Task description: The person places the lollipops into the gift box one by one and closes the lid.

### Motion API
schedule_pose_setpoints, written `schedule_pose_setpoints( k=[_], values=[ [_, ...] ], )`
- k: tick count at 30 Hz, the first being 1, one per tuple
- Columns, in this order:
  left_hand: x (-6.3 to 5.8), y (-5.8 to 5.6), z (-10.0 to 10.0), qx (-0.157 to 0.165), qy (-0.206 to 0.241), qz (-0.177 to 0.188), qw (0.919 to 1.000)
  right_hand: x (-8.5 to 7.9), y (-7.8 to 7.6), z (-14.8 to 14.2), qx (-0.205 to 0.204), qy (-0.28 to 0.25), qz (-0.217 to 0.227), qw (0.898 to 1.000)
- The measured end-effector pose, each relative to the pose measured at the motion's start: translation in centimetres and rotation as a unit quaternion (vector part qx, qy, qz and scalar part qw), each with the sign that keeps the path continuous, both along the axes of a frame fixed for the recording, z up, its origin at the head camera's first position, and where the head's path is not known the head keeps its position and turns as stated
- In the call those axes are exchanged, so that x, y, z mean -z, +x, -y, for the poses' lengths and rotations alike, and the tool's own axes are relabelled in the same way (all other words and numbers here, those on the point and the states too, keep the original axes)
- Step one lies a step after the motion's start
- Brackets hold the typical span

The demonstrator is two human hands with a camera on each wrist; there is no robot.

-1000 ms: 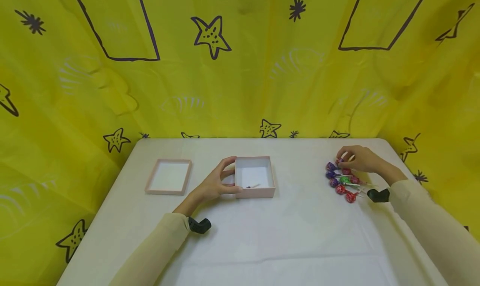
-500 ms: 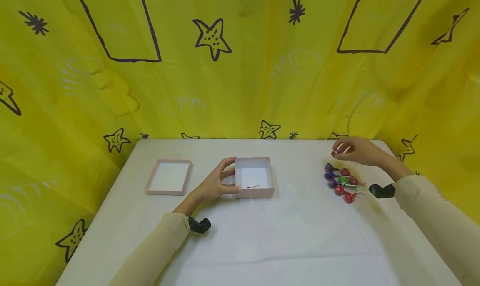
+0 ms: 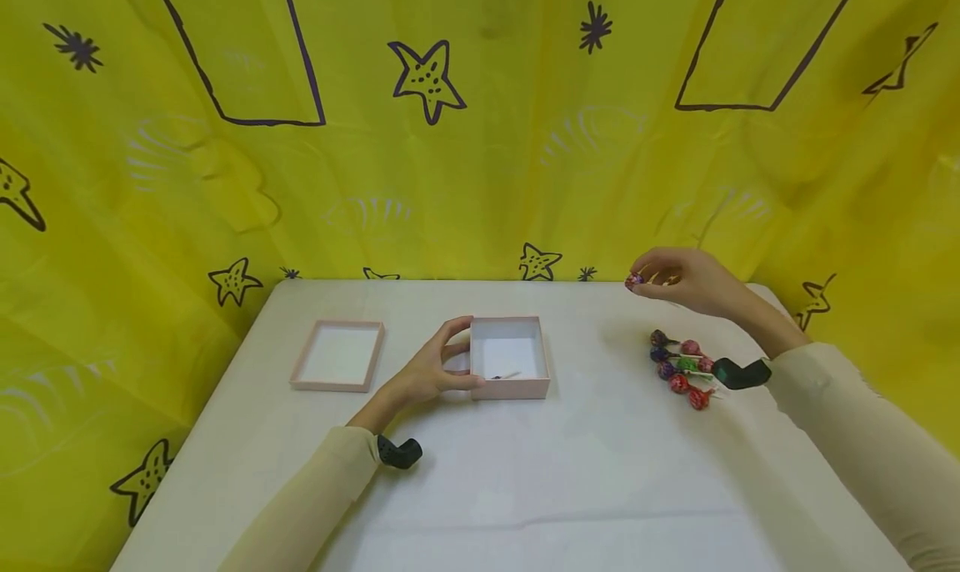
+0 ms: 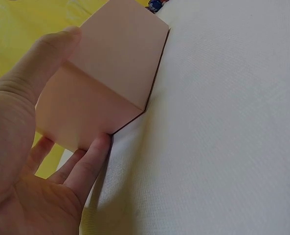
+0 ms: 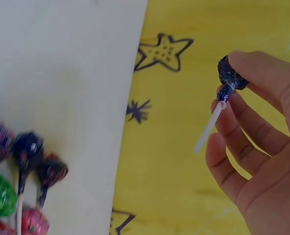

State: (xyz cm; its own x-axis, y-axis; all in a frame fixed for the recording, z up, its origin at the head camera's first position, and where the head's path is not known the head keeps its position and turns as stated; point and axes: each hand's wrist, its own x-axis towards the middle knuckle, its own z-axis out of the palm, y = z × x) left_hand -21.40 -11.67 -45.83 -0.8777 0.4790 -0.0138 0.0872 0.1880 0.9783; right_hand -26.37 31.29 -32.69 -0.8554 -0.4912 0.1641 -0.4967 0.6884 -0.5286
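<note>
In the head view, my left hand grips the pink open-topped box at its left side, thumb at the near corner. The left wrist view shows the thumb on the upper edge and fingers against a wall of the box. A white lollipop stick shows inside the box; its head is mostly hidden. My right hand is raised above the table's far right part. It pinches a lollipop in a dark blue wrapper by its head, the white stick pointing away.
Several wrapped lollipops, among them a green one and a red one, lie in a group at right on the white table. A pink-rimmed lid lies left of the box. A yellow patterned curtain stands behind.
My right hand has lifted one lollipop from the far end of the group and moved up and left with it. The left hand and box have stayed in place.
</note>
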Motion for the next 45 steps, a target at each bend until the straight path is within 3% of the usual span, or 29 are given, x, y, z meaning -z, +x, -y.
schedule_pose_setpoints(
  k=[16, 22, 27, 36, 45],
  values=[
    [0.0, 0.1, 0.3, 0.000, 0.001, 0.007, 1.0000, -1.4, -0.4, 6.7, -0.016, -0.046, -0.036, 0.998],
    [0.1, 0.1, 0.3, 0.001, 0.009, 0.014, 0.9999, -1.3, -0.7, 8.5, -0.044, -0.064, -0.033, 0.996],
    [0.2, 0.1, 0.3, 0.001, 0.008, 0.014, 0.9999, -1.1, -0.9, 9.9, -0.067, -0.073, -0.020, 0.995],
    [0.1, 0.1, 0.2, 0.001, 0.006, 0.011, 0.9999, -1.0, -0.8, 13.1, -0.097, -0.038, -0.002, 0.995],
    [0.0, 0.0, 0.0, 0.004, 0.010, 0.008, 0.9999, 0.6, -0.7, 16.0, -0.147, -0.036, 0.046, 0.987]
  ],
)
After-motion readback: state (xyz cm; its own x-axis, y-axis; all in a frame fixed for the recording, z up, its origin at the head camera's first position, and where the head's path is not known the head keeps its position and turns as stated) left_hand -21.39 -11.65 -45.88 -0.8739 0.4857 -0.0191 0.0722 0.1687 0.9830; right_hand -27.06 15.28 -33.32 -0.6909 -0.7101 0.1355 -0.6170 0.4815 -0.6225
